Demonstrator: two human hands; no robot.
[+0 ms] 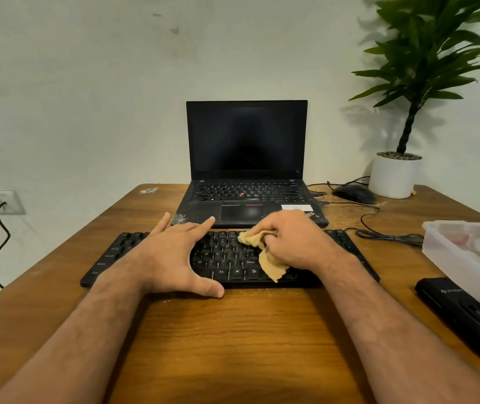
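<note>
Right hand (289, 240) pinches a bunched tan cloth (265, 258) on the black keyboard (227, 259), mid-desk near the front edge. Left hand (174, 255) lies spread flat, pinning it. Wipe row by row, light pressure, keep left hand braced.

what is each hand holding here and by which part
The right hand grips a tan cloth by its bunched upper part; the loose end hangs onto the black keyboard. The left hand holds nothing, resting flat on the keyboard.
</note>
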